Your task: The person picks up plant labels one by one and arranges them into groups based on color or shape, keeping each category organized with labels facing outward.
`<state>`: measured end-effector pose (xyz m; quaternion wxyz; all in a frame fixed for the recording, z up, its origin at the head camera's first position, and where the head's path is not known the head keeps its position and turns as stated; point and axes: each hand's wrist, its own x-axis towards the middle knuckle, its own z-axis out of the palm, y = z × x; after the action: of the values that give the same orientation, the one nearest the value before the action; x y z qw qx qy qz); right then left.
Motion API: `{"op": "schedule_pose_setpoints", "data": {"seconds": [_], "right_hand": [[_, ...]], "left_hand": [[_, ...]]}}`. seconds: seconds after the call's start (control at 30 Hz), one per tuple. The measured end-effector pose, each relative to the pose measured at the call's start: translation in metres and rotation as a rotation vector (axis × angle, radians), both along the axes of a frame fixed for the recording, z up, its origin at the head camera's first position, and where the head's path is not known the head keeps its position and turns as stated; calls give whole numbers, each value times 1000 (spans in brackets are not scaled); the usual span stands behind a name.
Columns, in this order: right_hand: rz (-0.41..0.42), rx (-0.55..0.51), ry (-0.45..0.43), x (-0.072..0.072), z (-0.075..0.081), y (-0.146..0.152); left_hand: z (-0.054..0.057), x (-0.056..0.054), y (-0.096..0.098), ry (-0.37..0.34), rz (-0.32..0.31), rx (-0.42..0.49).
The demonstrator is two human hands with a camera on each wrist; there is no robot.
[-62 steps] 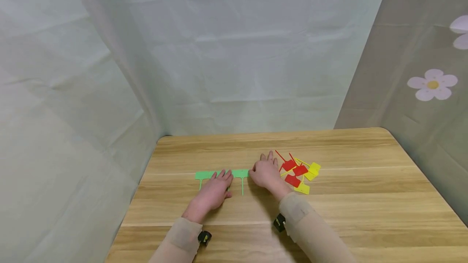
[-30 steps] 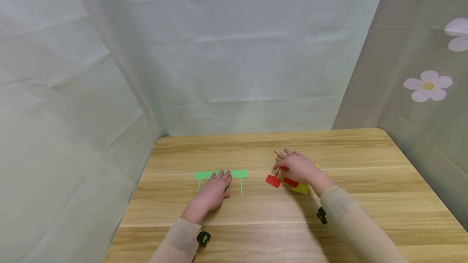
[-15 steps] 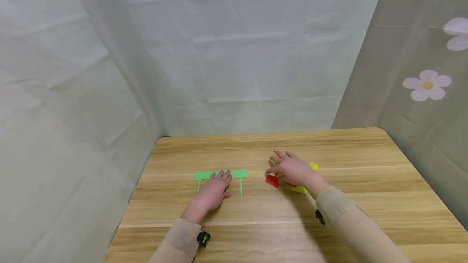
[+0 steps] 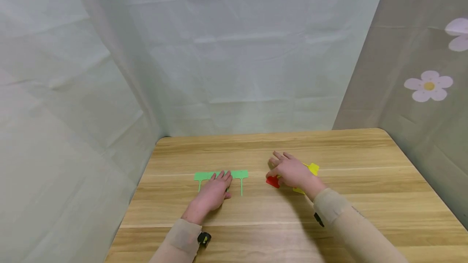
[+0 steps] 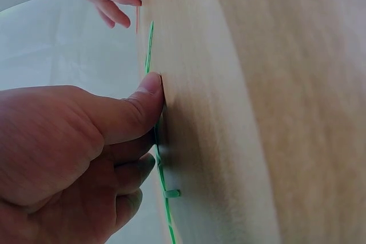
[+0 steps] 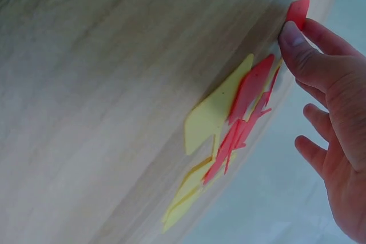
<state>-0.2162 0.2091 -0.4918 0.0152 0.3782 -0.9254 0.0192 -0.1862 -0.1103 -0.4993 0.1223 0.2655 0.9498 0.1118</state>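
My left hand (image 4: 213, 192) rests on a row of green cable tie tags (image 4: 239, 174), fingers extended over the middle of it. Each visible tag has a flat rectangular head at the back and a thin tail toward me. In the left wrist view, the thumb lies along the edge of the green strip (image 5: 150, 47). My right hand (image 4: 291, 171) pinches a red cable tie tag (image 6: 298, 11) between thumb and index finger, its other fingers spread. Beneath and beside that hand lie yellow tags (image 6: 214, 110) and more red tags (image 6: 251, 87), mostly hidden in the head view.
The wooden table (image 4: 241, 234) ends at a pale cloth backdrop (image 4: 248, 72) behind and at the left. A grey cloth with a printed flower (image 4: 428, 86) hangs at the right. A small black device (image 4: 204, 238) sits at the left wrist.
My right hand has left the green row, moved right to the red and yellow pile, and taken hold of a red tag at its left. The left hand has stayed on the green tags.
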Motion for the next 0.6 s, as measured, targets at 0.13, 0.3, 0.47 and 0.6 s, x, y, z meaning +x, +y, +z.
{"op": "schedule_pose_setpoints", "data": {"seconds": [0.13,0.3,0.47,0.6], "right_hand": [[-11,-4,19,1,-1,-1],[-29,4,31,2,1,-3],[-53,17,41,4,0,-5],[-52,23,66,6,-2,-7]], "left_hand": [[-2,-1,0,10,-3,2],[-3,-1,0,16,0,-6],[-3,-1,0,14,-2,-9],[-3,-1,0,12,0,-13]]}}
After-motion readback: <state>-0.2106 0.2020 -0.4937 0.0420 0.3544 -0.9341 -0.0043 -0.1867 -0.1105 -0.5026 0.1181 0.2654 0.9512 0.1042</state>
